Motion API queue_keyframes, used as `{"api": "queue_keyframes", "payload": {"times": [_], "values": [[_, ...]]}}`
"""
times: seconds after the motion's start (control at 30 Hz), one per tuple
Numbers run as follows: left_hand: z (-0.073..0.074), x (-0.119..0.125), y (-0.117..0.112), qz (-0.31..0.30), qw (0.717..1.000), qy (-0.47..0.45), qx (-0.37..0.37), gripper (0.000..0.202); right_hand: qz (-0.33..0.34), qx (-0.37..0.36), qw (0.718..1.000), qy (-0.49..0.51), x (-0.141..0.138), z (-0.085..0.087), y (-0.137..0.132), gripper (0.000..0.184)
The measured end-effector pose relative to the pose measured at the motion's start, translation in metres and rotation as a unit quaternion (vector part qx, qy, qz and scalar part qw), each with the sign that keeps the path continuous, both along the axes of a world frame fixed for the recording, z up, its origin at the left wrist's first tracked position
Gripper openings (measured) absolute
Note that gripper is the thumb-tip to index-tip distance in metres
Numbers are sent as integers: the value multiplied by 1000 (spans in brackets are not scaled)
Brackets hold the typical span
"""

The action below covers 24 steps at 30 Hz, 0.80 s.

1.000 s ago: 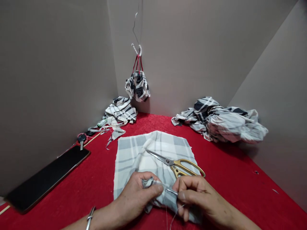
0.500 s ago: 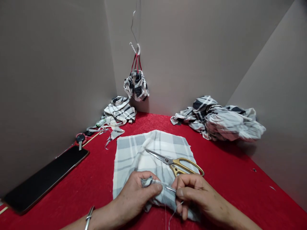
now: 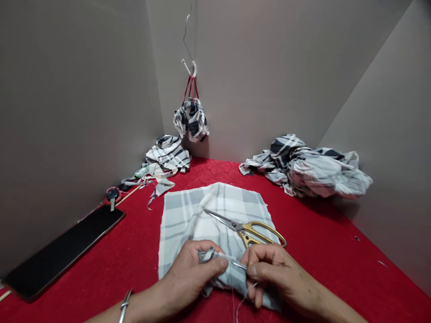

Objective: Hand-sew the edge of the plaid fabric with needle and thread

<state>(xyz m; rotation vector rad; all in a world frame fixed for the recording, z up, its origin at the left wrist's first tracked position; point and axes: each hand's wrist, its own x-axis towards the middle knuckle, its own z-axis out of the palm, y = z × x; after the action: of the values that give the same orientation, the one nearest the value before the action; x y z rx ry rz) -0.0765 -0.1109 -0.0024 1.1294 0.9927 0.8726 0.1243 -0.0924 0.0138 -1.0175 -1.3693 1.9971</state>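
A grey checked cloth [image 3: 188, 211] lies on the red table top [image 3: 319, 237]. My left hand [image 3: 191, 278] pinches a bunched fold of that cloth at its near edge. My right hand [image 3: 276, 273] is closed on a thin needle [image 3: 239, 265] whose tip points into the fold, and a pale thread [image 3: 240, 300] hangs down from it. Gold-handled scissors [image 3: 247, 229] rest shut on the cloth just beyond my fingers. A metal bangle [image 3: 125, 303] sits on my left wrist.
A black phone [image 3: 63, 251] lies at the left edge near a key [image 3: 112, 196]. Checked fabric piles sit at the back left [image 3: 168, 157] and back right [image 3: 313, 168]. A fabric bundle [image 3: 191, 119] hangs from a wall hook. Grey walls enclose the table.
Both hands hold nearly the same pose; the view has shifted slightly, and the needle sits a little closer to the fold.
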Motion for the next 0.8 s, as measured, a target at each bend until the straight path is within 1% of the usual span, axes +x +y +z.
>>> {"api": "queue_keyframes", "payload": {"times": [0.37, 0.53, 0.63, 0.7, 0.73, 0.8], "values": [[7, 3, -2, -3, 1000, 30, 5, 23, 7, 8, 1000, -14, 0, 2, 0, 9], [11, 4, -4, -14, 995, 75, 58, 21, 0, 45, 999, -29, -4, 5, -4, 11], [12, 4, -5, -10, 988, 119, 94, 19, -3, 77, 996, -42, -7, 9, -7, 16], [13, 4, -5, -9, 985, 130, 112, 19, -5, 88, 995, -43, -9, 11, -8, 20], [13, 3, -5, -7, 986, 125, 111, 19, -8, 90, 995, -41, -9, 11, -9, 21], [14, 3, -4, -6, 992, 99, 81, 19, -16, 89, 995, -31, -8, 11, -8, 22]]}}
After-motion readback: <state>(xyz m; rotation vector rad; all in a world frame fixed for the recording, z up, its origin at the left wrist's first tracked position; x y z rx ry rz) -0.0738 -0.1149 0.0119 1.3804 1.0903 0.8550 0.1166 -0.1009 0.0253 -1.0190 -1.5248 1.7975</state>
